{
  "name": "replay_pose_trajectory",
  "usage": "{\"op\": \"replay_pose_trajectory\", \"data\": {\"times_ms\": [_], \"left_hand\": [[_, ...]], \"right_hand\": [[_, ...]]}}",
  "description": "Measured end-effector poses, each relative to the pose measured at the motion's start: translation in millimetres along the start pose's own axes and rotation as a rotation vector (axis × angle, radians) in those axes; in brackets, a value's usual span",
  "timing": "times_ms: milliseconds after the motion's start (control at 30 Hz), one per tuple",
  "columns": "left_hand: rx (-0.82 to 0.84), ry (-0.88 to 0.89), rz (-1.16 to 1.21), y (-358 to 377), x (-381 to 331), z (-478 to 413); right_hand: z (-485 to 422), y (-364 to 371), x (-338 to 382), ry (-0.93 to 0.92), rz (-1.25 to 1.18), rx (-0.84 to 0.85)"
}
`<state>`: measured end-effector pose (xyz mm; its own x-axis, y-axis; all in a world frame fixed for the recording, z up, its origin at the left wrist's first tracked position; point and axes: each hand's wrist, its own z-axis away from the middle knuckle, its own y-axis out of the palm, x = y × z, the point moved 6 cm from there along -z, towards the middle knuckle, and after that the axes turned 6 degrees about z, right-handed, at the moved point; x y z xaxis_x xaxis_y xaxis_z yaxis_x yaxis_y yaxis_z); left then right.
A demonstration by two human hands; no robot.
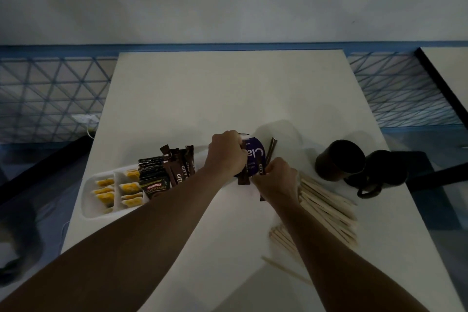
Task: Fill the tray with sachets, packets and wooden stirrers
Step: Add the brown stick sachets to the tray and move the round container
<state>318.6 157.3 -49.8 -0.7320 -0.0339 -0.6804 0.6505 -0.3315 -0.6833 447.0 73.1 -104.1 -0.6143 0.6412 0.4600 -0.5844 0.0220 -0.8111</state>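
My left hand (pixel 228 154) grips the purple tub (pixel 255 157), and my right hand (pixel 278 180) pinches a brown stick sachet (pixel 260 167) against it. The tray (pixel 87 200) lies left, the wooden stirrers (pixel 329 208) right, near the dark mugs (pixel 339 159).

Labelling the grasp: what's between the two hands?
Head view: a purple packet and brown stick sachets fill the gap. The left hand grips the packet, and the right hand pinches a sachet.

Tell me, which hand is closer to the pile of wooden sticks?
Right. The right hand is just beside the wooden sticks, pinching a brown sachet; the left hand is farther left, gripping the purple packet.
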Motion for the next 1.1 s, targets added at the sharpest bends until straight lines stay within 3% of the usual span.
{"op": "replay_pose_trajectory", "data": {"times_ms": [133,267,367,667,1100], "left_hand": [[0.13,-0.119,-0.092,16.4,3.6,-8.5],[0.226,-0.072,-0.187,33.3,-1.5,-15.5],[0.217,-0.06,-0.257,37.7,-6.3,-14.7],[0.079,-0.146,-0.143,52.2,1.5,-13.6],[0.095,-0.111,-0.228,61.8,11.6,-16.7]], "right_hand": [[-16.0,-14.0,-3.1,0.038,-0.133,-0.031],[-34.6,-20.5,-5.2,0.038,-0.173,-0.047],[-45.7,-19.3,-6.0,0.052,-0.151,-0.034],[-62.9,-6.9,-5.1,0.055,-0.011,-0.032],[-58.2,-8.6,10.9,-0.076,0.075,0.094]]}}
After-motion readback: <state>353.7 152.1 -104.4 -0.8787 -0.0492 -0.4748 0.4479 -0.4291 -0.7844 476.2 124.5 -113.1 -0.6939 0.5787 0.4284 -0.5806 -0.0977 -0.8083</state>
